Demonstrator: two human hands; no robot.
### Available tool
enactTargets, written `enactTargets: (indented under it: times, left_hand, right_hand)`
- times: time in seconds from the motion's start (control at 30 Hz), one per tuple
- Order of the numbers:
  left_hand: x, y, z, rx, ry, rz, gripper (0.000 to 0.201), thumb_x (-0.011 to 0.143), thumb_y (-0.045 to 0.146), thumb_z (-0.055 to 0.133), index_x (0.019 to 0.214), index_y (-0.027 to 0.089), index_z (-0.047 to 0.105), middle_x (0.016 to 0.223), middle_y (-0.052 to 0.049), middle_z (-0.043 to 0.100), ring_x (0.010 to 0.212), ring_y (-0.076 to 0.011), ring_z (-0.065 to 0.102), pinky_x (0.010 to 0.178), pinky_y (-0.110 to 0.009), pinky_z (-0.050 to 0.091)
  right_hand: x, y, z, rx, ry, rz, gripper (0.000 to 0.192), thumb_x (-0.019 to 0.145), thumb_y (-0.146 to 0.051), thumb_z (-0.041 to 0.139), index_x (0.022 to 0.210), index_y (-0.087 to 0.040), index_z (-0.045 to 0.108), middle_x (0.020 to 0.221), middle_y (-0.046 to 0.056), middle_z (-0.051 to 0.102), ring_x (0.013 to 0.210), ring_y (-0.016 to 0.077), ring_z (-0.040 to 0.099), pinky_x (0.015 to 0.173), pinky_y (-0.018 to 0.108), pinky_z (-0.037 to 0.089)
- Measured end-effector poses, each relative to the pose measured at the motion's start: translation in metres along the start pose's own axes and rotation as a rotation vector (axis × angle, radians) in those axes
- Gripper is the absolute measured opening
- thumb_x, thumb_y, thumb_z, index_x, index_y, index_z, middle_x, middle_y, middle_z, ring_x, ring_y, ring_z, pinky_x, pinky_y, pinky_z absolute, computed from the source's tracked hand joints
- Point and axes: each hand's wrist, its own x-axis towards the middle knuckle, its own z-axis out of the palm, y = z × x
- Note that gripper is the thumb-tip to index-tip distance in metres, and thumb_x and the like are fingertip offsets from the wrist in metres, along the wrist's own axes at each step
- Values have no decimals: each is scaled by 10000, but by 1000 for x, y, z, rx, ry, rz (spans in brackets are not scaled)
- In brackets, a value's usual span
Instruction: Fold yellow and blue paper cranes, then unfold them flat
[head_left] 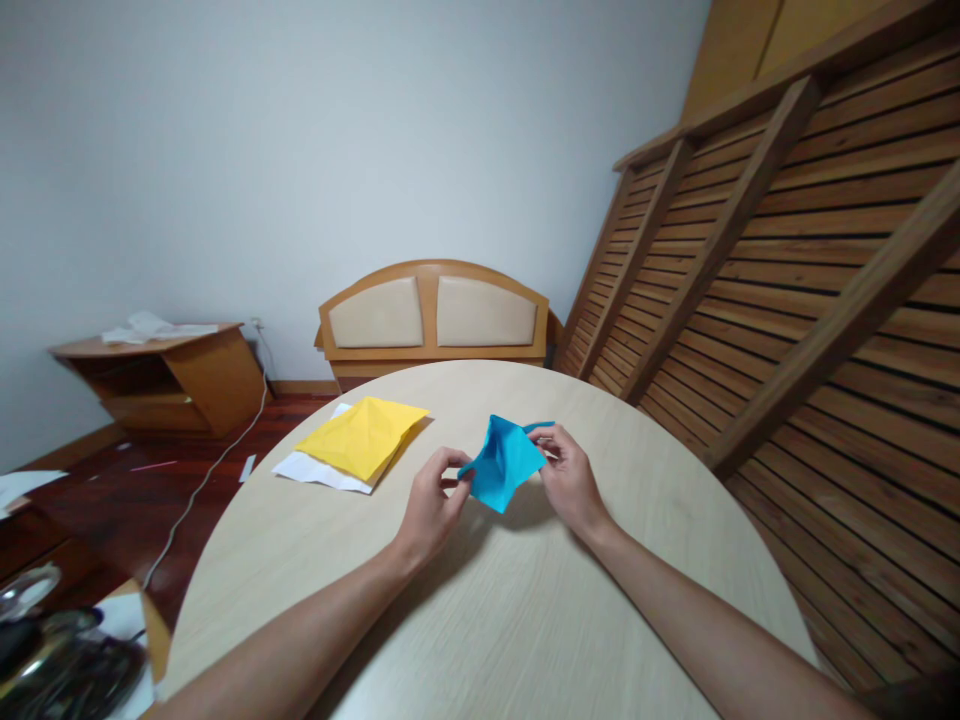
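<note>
A piece of folded blue paper [504, 465] is held between my two hands, just above the round table. Its middle bulges into a creased, diamond-like shape. My left hand [439, 500] pinches its left corner between thumb and fingers. On the other side, my right hand [566, 475] grips the right part, where a narrow blue flap sticks out past the fingers. Left of my hands, creased yellow paper [364, 438] lies on top of white paper [322, 472] on the table.
The round pale wooden table [480, 640] fills the foreground. Behind it stands a padded headboard [433, 310]. A slatted wooden frame [750, 290] leans along the right. At left are a low cabinet [172, 385] with papers, a white cable [202, 480] and dark cluttered items [67, 650].
</note>
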Motion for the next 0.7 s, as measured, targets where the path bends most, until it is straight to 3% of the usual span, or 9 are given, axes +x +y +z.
enactTargets:
  times: [0.2, 0.4, 0.47, 0.57, 0.7]
  left_hand:
    - [-4, -1, 3, 42, -57, 59, 149, 750, 144, 547, 883, 204, 576, 923, -24, 613, 880, -173, 603, 743, -294, 576]
    - [-9, -5, 9, 3, -132, 70, 178, 772, 115, 544, 924, 207, 558, 961, -32, 609, 927, -177, 599, 830, -332, 561]
    - [-11, -4, 13, -34, -99, 15, 350, 795, 132, 564, 1134, 215, 536, 1111, -71, 608, 951, -183, 599, 773, -302, 559]
    - [-10, -4, 14, -115, -53, -107, 655, 818, 173, 602, 1418, 267, 356, 1389, -134, 489, 931, -173, 606, 681, -264, 550]
    - [-4, -10, 11, -199, -23, -221, 606, 839, 251, 634, 1407, 270, 423, 1436, -144, 473, 887, -165, 634, 715, -299, 566]
  right_hand:
    - [-4, -8, -1, -64, -115, 24, 371, 1002, -428, 397, 825, -209, 639, 882, 63, 587, 821, 209, 617, 654, 314, 569]
    - [-10, -4, 8, -166, -93, 39, 279, 952, -437, 555, 1087, -207, 633, 1086, 90, 664, 882, 220, 662, 770, 350, 578]
    - [-10, -6, 9, -273, -83, -17, 232, 963, -385, 544, 1054, -214, 671, 1198, 108, 620, 985, 234, 651, 819, 365, 573]
    - [-11, -13, 7, -422, -138, -184, 199, 968, -267, 522, 1016, -235, 713, 1245, 108, 558, 1026, 236, 633, 894, 406, 558]
    - [-11, -25, 2, -564, -207, -346, 156, 900, -193, 622, 992, -250, 735, 1067, 100, 554, 980, 256, 595, 838, 428, 565]
